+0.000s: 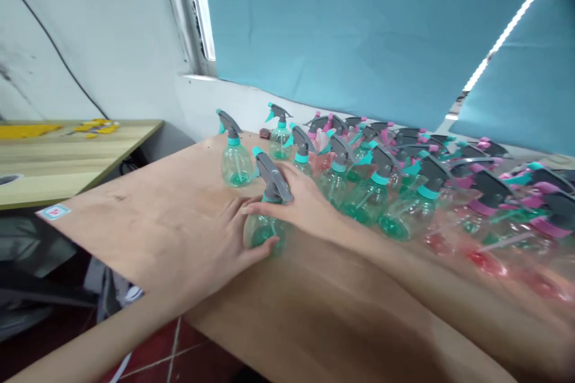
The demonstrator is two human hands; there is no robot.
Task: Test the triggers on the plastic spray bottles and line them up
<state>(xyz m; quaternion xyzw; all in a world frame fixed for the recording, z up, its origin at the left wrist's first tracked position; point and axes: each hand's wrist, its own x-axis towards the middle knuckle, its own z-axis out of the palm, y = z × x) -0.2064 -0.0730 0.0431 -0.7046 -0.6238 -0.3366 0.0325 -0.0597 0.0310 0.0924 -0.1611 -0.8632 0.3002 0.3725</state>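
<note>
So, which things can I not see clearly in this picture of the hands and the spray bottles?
All in the head view:
- Green spray bottle: the left hand and right hand cover most of its body.
- Pink bottles at the right: motion blur, so no count is possible.
- Yellow items on the side table: too small to identify.
- Sticker at the board's corner: print unreadable.

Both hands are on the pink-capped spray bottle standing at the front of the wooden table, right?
Not quite. In the head view the spray bottle has a teal collar and green body, not pink. The left hand and right hand are both on it, at the front of the wooden table.
</note>
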